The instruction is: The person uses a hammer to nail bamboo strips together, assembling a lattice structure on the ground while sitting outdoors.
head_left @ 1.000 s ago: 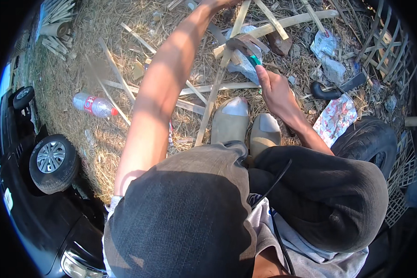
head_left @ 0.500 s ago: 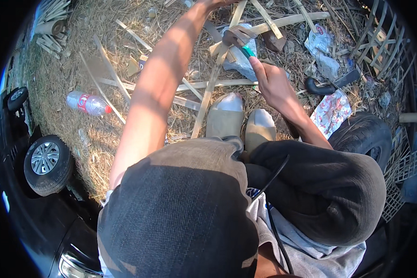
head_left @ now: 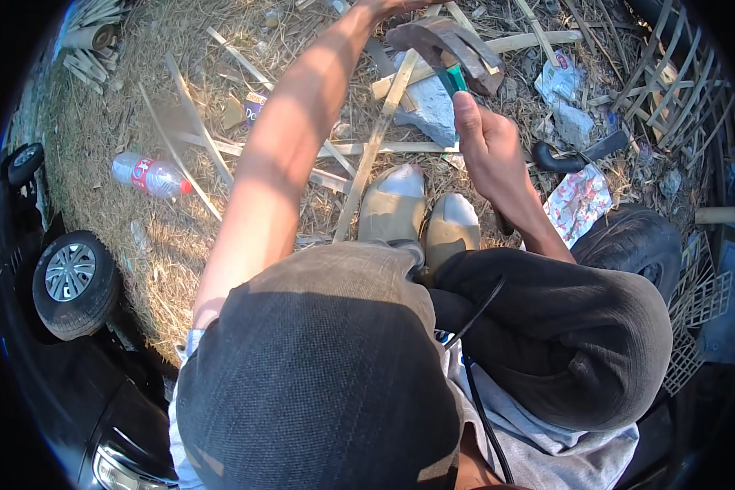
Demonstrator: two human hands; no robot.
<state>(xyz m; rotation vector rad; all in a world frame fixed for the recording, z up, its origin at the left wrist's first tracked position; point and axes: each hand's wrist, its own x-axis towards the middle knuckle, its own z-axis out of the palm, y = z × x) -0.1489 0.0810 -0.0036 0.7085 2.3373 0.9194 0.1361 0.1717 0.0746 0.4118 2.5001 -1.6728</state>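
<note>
I have the right hand (head_left: 494, 143) wrapped around the green grip of a hammer (head_left: 445, 34), thumb laid along the handle toward the head. The dark metal head is just beyond that hand, covering part of the strips behind it; I can't judge how high it sits over them. The left hand (head_left: 396, 6) is farther out and to the left, cut by the upper edge of my view, so I can't tell whether it is spread or pinching anything.

A long wooden strip (head_left: 376, 143) slants down on the near side of the left hand, its lower end beside the shoes (head_left: 394, 204). A wide crosspiece (head_left: 539, 38) runs beyond the right hand, passing behind the hammer head. Just left of the right hand I see a pale stone block (head_left: 429, 110) on the straw-covered ground (head_left: 159, 245), partly under the strips.

To the right of the right hand lies a blade (head_left: 606, 147) with a curved black handle, and on the nearer side of it a flower-patterned sheet (head_left: 578, 200) beside a tire (head_left: 629, 245). Crumpled plastic (head_left: 559, 80) rests beyond and right of that hand. Well left of both hands, a clear bottle (head_left: 149, 174) with a red cap lies on its side.
</note>
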